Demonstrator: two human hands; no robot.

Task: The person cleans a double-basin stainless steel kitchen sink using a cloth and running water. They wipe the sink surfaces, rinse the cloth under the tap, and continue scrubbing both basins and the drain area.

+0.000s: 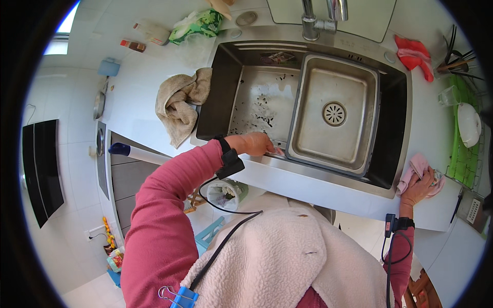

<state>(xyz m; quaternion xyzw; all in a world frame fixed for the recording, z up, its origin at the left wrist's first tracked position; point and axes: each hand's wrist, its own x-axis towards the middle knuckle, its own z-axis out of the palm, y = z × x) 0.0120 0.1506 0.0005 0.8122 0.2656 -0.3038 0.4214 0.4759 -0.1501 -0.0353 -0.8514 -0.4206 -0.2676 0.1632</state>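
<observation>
My left hand (254,144) reaches over the front rim of a stainless steel sink (269,88), its fingers closed on a small pinkish thing (279,151), partly hidden, at the rim. Dark bits lie scattered over the bottom of the sink's left part. A steel inset basin (346,84) with a round drain strainer (334,114) sits in the right part. On the counter right of the sink, my right hand (420,188) rests on a crumpled pink cloth (409,178), fingers bent over it. A bunched brown towel (175,104) lies on the counter at the sink's left edge.
A chrome faucet (309,23) stands behind the sink. Farther right are a red cloth (414,57), a glass (448,96) and a green dish rack (460,154) with a white dish. Bottles and a green-patterned bag (198,27) stand back left. A lined bin (223,194) is below the counter.
</observation>
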